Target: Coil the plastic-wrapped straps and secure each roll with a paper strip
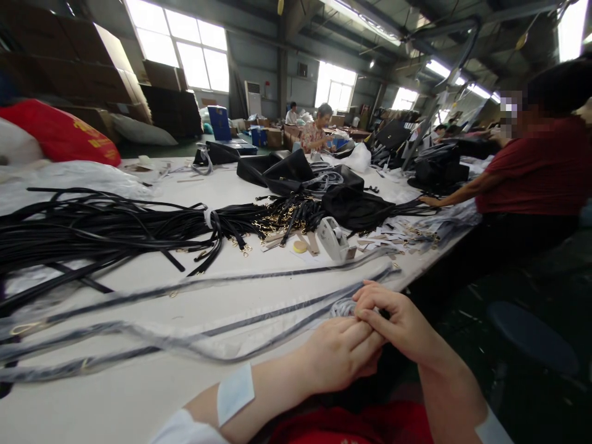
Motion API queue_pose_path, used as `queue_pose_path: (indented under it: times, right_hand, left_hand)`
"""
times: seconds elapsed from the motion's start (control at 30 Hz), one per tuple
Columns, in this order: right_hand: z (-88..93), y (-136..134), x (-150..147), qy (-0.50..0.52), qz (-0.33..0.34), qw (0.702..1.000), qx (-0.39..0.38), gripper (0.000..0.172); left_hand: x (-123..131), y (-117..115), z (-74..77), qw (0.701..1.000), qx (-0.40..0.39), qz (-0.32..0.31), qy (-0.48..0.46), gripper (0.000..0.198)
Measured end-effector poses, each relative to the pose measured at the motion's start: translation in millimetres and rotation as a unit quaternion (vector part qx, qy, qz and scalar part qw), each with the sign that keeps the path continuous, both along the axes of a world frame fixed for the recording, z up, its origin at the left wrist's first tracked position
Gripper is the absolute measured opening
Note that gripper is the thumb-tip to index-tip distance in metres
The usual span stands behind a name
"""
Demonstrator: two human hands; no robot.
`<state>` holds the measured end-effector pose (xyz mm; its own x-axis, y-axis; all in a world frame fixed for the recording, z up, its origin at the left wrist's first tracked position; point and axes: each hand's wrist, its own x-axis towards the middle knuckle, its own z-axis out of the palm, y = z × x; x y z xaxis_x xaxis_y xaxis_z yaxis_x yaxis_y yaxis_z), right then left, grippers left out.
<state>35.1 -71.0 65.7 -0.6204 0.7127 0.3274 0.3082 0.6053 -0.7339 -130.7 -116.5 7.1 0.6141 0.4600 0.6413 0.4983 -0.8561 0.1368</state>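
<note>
Here, plastic-sleeved strap [343, 306] lay at near edge of worktop [139, 394], coiled end at fingertips. Left hand [340, 353] and right hand [401, 320] met there, grip of both closed on that end. Beyond: bundle of black straps [92, 228], tape dispenser [333, 237], co-worker's hand [430, 201] on worktop.

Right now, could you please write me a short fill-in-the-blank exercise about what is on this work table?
1. The left hand and right hand meet at the coiled end of a wrapped strap, at the ____ of the table.
2. The big bundle of loose straps is ____.
3. The small roll beside the tape dispenser is ____.
4. The co-worker reaching in from the right wears a ____ shirt.
Missing words: edge; black; yellow; red.
</note>
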Motion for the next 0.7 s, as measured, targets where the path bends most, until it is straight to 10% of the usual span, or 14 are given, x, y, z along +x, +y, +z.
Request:
queue_pose_path:
  times: [0.4,0.7]
  right_hand:
    - [-8.3,-6.6,-4.8,0.057,-0.079,0.994,-0.058,0.028]
    - [-30.3,-2.2,-2.3,0.113,-0.138,0.952,-0.248,0.037]
  left_hand:
    - [5.8,-5.7,-7.3,0.991,0.014,0.041,-0.126,0.036]
    - [3.7,-4.6,-14.2,0.997,0.008,-0.012,-0.08,0.038]
